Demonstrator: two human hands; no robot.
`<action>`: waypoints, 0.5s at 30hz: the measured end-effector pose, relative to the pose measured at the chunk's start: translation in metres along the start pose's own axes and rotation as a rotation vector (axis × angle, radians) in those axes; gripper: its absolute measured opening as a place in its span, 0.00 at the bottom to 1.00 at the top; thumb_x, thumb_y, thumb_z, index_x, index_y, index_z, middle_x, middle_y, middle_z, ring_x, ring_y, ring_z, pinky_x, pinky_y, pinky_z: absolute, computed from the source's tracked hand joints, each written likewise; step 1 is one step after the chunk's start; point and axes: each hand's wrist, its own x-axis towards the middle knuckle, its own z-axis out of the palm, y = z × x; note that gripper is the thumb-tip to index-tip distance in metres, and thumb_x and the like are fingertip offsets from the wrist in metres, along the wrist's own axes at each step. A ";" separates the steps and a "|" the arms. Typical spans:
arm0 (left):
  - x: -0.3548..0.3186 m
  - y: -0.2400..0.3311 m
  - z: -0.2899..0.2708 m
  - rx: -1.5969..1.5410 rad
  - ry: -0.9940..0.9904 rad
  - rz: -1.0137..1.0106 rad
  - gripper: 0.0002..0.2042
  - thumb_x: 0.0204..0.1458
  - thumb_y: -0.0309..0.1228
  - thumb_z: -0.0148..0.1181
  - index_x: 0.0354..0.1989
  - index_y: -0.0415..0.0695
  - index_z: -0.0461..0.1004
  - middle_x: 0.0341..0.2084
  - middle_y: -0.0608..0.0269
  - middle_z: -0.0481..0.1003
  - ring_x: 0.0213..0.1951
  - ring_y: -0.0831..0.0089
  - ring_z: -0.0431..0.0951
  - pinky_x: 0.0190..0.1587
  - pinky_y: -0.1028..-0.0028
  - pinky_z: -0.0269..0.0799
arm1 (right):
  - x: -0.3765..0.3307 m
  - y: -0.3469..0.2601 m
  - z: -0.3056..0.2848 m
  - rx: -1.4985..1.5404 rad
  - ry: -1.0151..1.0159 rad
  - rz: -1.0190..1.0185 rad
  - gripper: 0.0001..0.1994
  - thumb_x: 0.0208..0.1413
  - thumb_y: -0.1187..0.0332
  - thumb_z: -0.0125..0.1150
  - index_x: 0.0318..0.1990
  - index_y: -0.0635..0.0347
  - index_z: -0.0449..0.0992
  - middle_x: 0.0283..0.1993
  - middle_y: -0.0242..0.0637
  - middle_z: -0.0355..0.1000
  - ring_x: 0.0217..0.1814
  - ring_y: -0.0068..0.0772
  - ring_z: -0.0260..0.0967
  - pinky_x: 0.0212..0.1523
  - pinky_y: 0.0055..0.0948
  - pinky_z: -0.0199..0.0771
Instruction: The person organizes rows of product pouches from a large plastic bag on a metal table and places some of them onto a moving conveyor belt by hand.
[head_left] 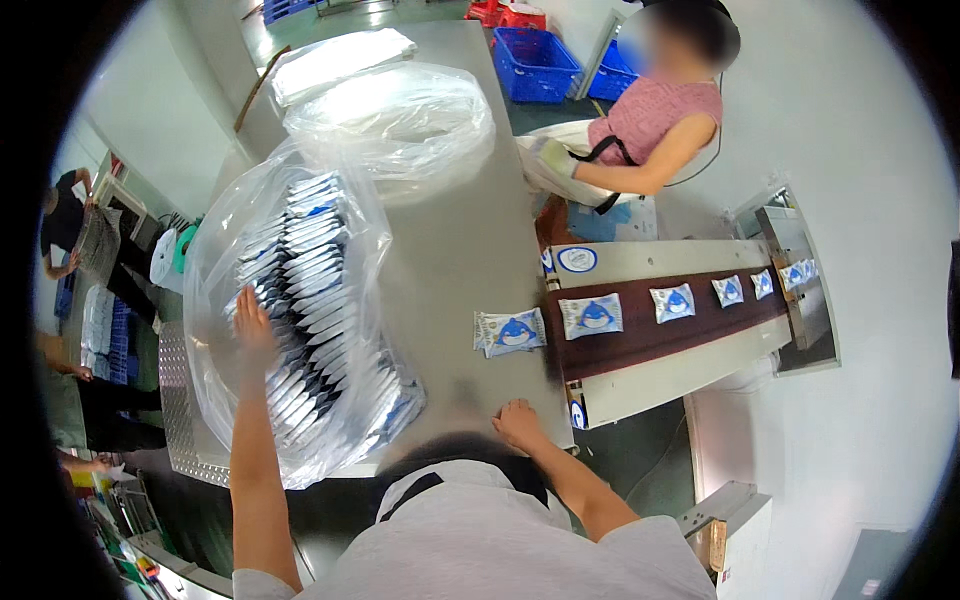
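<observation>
The left hand [252,330] lies flat and unclenched, gripping nothing, on the clear plastic bag [225,230] of stacked white-and-blue sachets [310,300], which bulges past the left rim of the grey steel table [450,240]; a careless push could likely tip rows out of order or slide the bag off that edge. The right hand [520,425] rests on the table's near edge, fingers loosely curled on nothing. A small pile of sachets [510,332] waits beside the brown conveyor belt [660,330]; bare tabletop between bag and belt gives free room.

A clear plastic bag [300,300], open and slumped on the steel table, holds stacked rows of white-and-blue packets [310,290].
</observation>
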 end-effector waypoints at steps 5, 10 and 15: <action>0.001 -0.024 0.022 -0.069 0.108 0.071 0.25 0.62 0.40 0.28 0.68 0.52 0.45 0.67 0.63 0.48 0.68 0.62 0.45 0.67 0.58 0.39 | 0.000 -0.001 0.000 0.009 -0.012 0.019 0.20 0.52 0.53 0.55 0.36 0.66 0.76 0.41 0.48 0.69 0.51 0.49 0.63 0.46 0.43 0.71; 0.002 -0.024 0.022 -0.120 0.083 0.054 0.25 0.62 0.42 0.27 0.68 0.54 0.45 0.68 0.64 0.47 0.69 0.63 0.44 0.67 0.58 0.39 | -0.001 0.001 0.006 -0.042 0.033 -0.001 0.21 0.52 0.52 0.56 0.36 0.66 0.76 0.41 0.47 0.69 0.49 0.47 0.64 0.46 0.41 0.71; 0.003 -0.021 0.013 -0.107 0.076 0.076 0.25 0.62 0.43 0.28 0.68 0.55 0.45 0.67 0.64 0.47 0.68 0.64 0.44 0.66 0.58 0.39 | 0.001 0.001 0.007 -0.017 0.030 -0.002 0.21 0.52 0.52 0.56 0.37 0.66 0.76 0.42 0.48 0.69 0.49 0.48 0.64 0.46 0.41 0.70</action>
